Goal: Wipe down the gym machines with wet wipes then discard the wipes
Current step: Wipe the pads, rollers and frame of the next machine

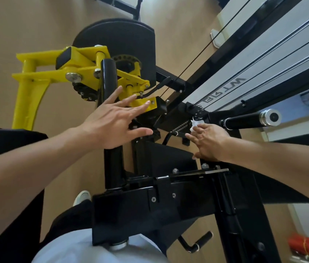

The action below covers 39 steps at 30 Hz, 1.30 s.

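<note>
I look down on a black and yellow gym machine (168, 202). My left hand (115, 122) hovers with its fingers spread over the upright black handle post (112, 168), close to the yellow lever arm (85, 65). My right hand (209, 141) holds a crumpled white wet wipe (197, 123) between fingers and thumb, pressed against the black frame beside the horizontal black grip with a chrome end (252, 118). Most of the wipe is hidden by my fingers.
A black round pad (123, 38) sits behind the yellow arm. Cables and a grey weight-stack cover (254, 59) run up the right side. A black seat pad (11, 168) is at my left. Wooden floor lies below, and an orange object (307, 243) at bottom right.
</note>
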Tool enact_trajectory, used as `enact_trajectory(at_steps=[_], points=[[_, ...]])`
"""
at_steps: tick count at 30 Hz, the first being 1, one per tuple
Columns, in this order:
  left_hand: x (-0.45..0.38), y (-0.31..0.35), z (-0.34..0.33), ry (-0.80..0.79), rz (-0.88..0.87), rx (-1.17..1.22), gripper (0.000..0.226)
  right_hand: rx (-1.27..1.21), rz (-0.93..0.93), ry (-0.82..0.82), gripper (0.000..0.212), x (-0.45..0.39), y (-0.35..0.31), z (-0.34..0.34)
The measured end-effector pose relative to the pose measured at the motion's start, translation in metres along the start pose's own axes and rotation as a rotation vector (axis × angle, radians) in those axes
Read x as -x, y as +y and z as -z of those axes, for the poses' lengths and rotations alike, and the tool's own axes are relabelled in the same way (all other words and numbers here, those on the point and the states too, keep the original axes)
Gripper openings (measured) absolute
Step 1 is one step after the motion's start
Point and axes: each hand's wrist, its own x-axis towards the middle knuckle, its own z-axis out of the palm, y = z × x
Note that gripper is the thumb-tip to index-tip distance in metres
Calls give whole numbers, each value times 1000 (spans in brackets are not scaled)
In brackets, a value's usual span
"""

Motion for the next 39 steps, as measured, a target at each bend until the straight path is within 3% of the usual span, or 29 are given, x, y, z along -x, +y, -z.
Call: enact_trajectory(at_steps=[3, 8, 11, 13, 17, 22, 26, 30, 36, 39], points=[[4, 5, 3, -17, -16, -6, 101, -22, -9, 16, 87, 0, -2, 2], [2, 2, 1, 21, -58, -30, 96, 15, 72, -24, 85, -1, -6, -5], [2, 2, 1, -12, -81, -63, 98, -30, -40, 46, 85, -11, 3, 5], [1, 3, 2, -24, -85, -80, 101, -71, -70, 7, 87, -12, 1, 10], [1, 4, 2, -26, -93, -76, 104, -9, 134, -152, 69, -2, -13, -5], [2, 4, 2, -16, -95, -53, 106, -39, -40, -29, 82, -17, 7, 8], [1, 2, 0, 0, -94, -62, 106, -22, 96, -134, 77, 0, -4, -1], [1, 2, -2, 21, -100, -62, 107, -54, 6, 15, 77, -17, 16, 6], [1, 2, 0, 3, -98, -54, 111, -7, 227, -222, 72, -3, -3, -13], [1, 2, -1, 3, -94, -53, 112, -23, 98, -90, 74, -22, 20, 4]])
